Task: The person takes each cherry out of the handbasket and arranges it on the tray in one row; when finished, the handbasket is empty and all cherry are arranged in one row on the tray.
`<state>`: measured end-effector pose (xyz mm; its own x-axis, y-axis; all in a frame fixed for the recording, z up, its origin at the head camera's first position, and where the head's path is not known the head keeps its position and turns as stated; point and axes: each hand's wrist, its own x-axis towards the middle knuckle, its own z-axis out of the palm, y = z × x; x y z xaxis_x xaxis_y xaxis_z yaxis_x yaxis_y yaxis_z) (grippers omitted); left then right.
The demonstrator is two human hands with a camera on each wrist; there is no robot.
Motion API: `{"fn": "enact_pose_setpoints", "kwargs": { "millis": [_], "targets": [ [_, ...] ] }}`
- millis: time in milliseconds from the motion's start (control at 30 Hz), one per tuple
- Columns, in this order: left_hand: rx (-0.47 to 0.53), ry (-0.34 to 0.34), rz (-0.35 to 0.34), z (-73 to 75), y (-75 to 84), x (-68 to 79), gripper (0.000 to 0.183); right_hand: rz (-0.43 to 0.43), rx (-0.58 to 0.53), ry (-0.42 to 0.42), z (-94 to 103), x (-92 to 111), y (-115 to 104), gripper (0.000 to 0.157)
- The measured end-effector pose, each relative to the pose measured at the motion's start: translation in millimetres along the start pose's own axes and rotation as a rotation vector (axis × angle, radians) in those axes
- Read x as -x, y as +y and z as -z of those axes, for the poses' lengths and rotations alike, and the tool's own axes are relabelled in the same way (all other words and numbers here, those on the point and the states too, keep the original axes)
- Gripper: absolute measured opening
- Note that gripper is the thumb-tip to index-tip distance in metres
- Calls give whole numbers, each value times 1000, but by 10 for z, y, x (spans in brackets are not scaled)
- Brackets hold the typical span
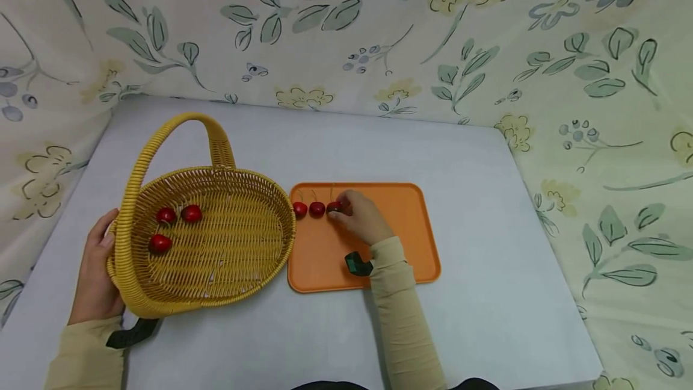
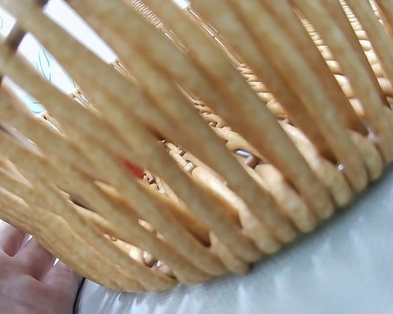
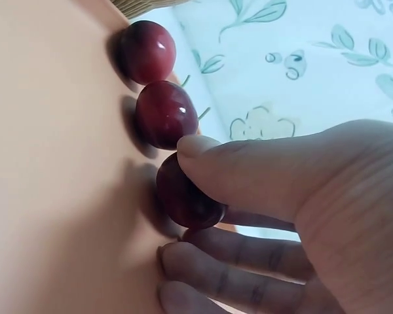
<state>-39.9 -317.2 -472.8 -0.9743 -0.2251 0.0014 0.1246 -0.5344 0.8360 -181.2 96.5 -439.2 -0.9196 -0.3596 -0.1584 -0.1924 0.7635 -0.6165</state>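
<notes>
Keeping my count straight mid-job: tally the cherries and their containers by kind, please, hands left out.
Red cherries: 6
Yellow woven basket: 1
Orange tray: 1
Total: 8

Seen from the right wrist, two cherries [image 3: 166, 115] glint beside soft shadows.

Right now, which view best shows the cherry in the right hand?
Right wrist: that cherry appears large and close. Head shows it small, partly hidden by the right hand; left wrist doesn't show it.
</notes>
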Motion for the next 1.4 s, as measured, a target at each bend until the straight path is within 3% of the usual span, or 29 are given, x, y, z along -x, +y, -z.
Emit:
{"fn": "enact_pose_setpoints", "kwargs": {
  "millis": [767,1167,1400],
  "targets": [
    [-49,-19,-28,0,-13,8,46,33,28,7,-27,-6,-20,35],
    [-98,-13,-32,-30,7,-2,45,11,23,6,-25,6,-26,40],
    [-79,-22,-36,-22,-5,22,45,4,22,-4,-36,18,-24,45]
  ]
}}
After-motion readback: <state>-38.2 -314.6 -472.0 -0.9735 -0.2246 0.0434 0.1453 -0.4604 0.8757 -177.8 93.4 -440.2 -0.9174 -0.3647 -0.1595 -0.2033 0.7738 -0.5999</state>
